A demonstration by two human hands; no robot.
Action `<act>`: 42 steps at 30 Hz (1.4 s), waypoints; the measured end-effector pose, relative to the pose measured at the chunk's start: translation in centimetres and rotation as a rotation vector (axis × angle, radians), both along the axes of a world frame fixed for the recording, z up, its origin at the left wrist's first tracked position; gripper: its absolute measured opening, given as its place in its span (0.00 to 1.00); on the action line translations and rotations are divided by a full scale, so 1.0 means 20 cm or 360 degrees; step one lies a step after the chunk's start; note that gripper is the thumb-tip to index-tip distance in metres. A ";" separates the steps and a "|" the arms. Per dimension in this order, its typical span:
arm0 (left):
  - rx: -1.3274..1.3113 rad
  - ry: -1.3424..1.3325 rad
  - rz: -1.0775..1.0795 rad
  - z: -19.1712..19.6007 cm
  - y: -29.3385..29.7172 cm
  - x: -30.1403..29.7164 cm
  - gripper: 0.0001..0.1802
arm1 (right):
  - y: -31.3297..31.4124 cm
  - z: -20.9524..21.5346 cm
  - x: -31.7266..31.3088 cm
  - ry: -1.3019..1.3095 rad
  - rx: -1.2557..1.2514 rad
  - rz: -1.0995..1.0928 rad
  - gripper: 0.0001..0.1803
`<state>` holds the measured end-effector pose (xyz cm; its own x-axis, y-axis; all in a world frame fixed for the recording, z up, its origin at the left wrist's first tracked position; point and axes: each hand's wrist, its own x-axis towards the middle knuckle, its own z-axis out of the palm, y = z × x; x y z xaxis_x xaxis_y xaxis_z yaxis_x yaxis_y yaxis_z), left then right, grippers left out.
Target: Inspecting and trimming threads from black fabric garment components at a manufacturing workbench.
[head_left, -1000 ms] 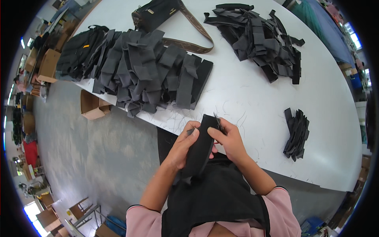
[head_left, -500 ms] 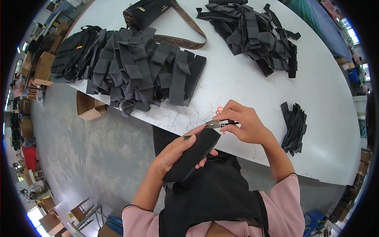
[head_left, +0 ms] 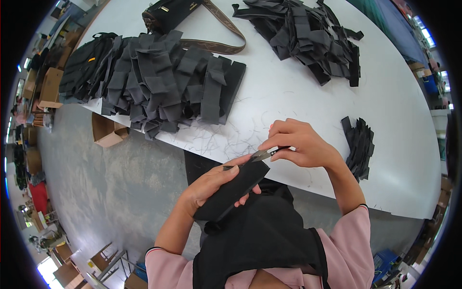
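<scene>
My left hand is closed round a dark fabric piece, a flat, rectangular strip that looks folded or layered. Its thumb presses on top and its fingertips show along the lower right edge. In my right hand is a small pair of thread snips, pinched between thumb and fingers. The metal blades reach the upper end of the fabric piece, close to the left fingertips. Whether the blades touch a thread cannot be made out.
On the white table lie a large heap of dark fabric pieces, another heap at the far right and a small bundle. A black bag with a patterned strap is behind. Loose threads litter the near edge; a cardboard box stands below.
The snips have turned to point more steeply down toward the fabric's upper end. My right hand's fingers have curled in, and the orange loop by them is hidden. The view has shifted slightly.
</scene>
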<state>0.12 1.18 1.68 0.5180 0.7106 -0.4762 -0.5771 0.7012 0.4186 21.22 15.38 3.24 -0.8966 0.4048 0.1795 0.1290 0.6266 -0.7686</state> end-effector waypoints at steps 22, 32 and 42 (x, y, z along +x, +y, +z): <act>0.0185 0.0637 -0.0134 -0.02 0.01 0.01 0.28 | -0.10 -0.10 0.02 0.0073 -0.0304 -0.0338 0.16; 0.1448 0.2825 0.0259 -0.03 -0.01 0.09 0.23 | -0.28 -0.15 0.02 0.0192 -0.0501 -0.0908 0.12; 0.1586 0.2889 0.0423 -0.08 0.02 0.14 0.26 | -0.33 -0.22 -0.16 0.0473 -0.1564 -0.1086 0.05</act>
